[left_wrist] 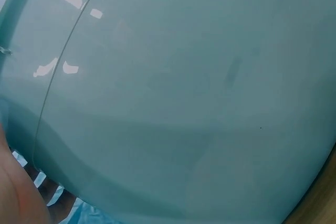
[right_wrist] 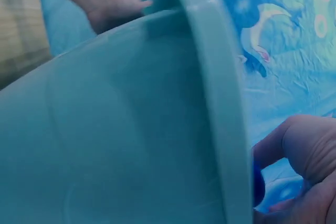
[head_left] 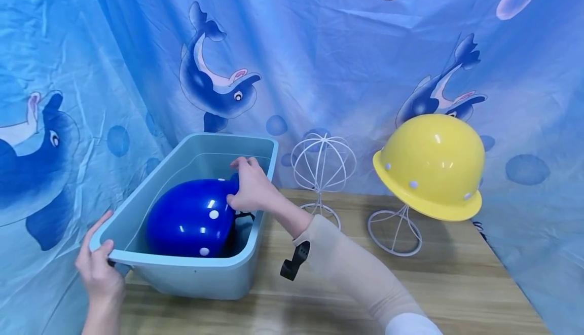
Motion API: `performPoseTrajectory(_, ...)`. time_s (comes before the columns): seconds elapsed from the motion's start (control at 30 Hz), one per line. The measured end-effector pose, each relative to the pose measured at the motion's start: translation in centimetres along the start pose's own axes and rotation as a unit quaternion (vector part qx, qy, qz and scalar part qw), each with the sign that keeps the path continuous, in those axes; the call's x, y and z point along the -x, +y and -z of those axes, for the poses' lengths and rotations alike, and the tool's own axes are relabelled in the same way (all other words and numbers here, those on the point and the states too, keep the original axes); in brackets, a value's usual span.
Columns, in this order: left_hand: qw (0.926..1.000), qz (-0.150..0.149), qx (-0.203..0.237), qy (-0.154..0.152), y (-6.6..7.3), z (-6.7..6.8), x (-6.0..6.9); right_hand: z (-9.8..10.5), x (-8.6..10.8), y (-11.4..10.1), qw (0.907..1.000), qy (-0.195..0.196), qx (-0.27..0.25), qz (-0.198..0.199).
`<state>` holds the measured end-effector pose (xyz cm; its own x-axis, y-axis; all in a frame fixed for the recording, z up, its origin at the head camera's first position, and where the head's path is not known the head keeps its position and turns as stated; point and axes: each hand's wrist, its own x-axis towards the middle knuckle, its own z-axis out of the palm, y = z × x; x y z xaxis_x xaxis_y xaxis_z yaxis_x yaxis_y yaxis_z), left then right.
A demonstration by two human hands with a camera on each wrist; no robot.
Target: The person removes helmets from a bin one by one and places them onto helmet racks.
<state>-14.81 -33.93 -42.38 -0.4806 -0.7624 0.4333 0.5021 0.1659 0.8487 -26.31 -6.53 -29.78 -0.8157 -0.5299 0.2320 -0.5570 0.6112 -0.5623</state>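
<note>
A blue hard hat (head_left: 182, 218) with white rivets lies on its side within a light blue-green plastic bin (head_left: 182, 260). My right hand (head_left: 253, 188) reaches over the bin's right rim and grips the hat's brim edge between thumb and fingers. Only a sliver of the blue hat (right_wrist: 258, 184) shows past the rim in the right wrist view. At the near left corner, my left hand (head_left: 98, 266) holds the bin's rim, thumb on top. The bin's outer wall (left_wrist: 157, 77) fills most of the left wrist view. A black strap (head_left: 245, 215) shows beside the hat.
On the wooden table (head_left: 292, 304), right of the bin, stands a bare white wire hat stand (head_left: 321, 168). Farther right, a yellow hard hat (head_left: 433, 165) sits tilted on a second wire stand (head_left: 396, 233). A blue dolphin-print curtain (head_left: 319, 71) hangs behind and at the sides.
</note>
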Motion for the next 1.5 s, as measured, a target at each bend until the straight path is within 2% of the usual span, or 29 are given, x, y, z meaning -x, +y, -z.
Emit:
performPoseTrajectory(0.17,1.0000,-0.003,0.001,0.006,0.1,-0.2,-0.1,0.6,-1.1,0.1,0.9938,-0.071,-0.055,-0.066)
performPoseTrajectory(0.23,1.0000,-0.006,0.001,0.006,0.2,-0.2,-0.1,0.6,-1.7,0.3,0.9865,-0.104,-0.095,-0.084)
performPoseTrajectory(0.3,0.9999,-0.008,0.007,0.005,0.2,-0.3,-0.2,0.4,-2.5,0.4,0.9750,-0.137,-0.142,-0.102)
performPoseTrajectory(0.37,0.9998,-0.009,0.015,0.004,0.3,-0.4,-0.3,0.2,-3.2,0.4,0.9550,-0.173,-0.206,-0.125)
performPoseTrajectory(0.47,0.9995,-0.007,0.030,0.000,0.3,-0.4,-0.4,0.0,-4.1,0.4,0.9138,-0.219,-0.296,-0.173)
performPoseTrajectory(0.53,0.9991,-0.005,0.042,-0.003,0.3,-0.5,-0.4,-0.1,-4.5,0.4,0.8907,-0.243,-0.328,-0.199)
performPoseTrajectory(0.63,0.9983,-0.004,0.058,-0.008,0.3,-0.6,-0.5,0.1,-4.9,0.6,0.8664,-0.270,-0.355,-0.224)
performPoseTrajectory(0.8,0.9977,0.004,0.065,-0.019,0.1,-0.7,-0.4,0.3,-4.5,1.2,0.8381,-0.296,-0.397,-0.229)
performPoseTrajectory(0.97,0.9976,0.015,0.063,-0.025,-0.1,-0.6,-0.2,0.0,-3.5,1.6,0.8238,-0.281,-0.439,-0.224)
performPoseTrajectory(1.1,0.9981,0.020,0.056,-0.017,-0.1,-0.5,-0.1,-0.3,-2.2,1.4,0.8101,-0.241,-0.485,-0.224)
performPoseTrajectory(1.2,0.9992,-0.004,0.038,-0.009,0.0,-0.4,-0.1,-0.5,-1.2,1.3,0.7811,-0.195,-0.547,-0.231)
performPoseTrajectory(1.23,0.9992,-0.012,0.038,-0.007,-0.1,-0.4,-0.1,-0.5,-0.9,1.2,0.7673,-0.176,-0.571,-0.233)
performPoseTrajectory(1.33,0.9985,-0.029,0.046,-0.005,-0.2,-0.4,-0.2,-0.5,-0.1,1.1,0.7182,-0.123,-0.643,-0.237)
performPoseTrajectory(1.4,0.9976,-0.024,0.064,-0.008,-0.2,-0.4,-0.3,-0.4,0.3,1.0,0.6934,-0.099,-0.676,-0.230)
performPoseTrajectory(1.43,0.9974,-0.022,0.068,-0.009,-0.3,-0.4,-0.3,-0.4,0.5,0.9,0.6831,-0.092,-0.690,-0.222)
performPoseTrajectory(1.5,0.9972,-0.021,0.072,-0.010,-0.3,-0.4,-0.4,-0.4,0.9,0.9,0.6690,-0.083,-0.710,-0.203)
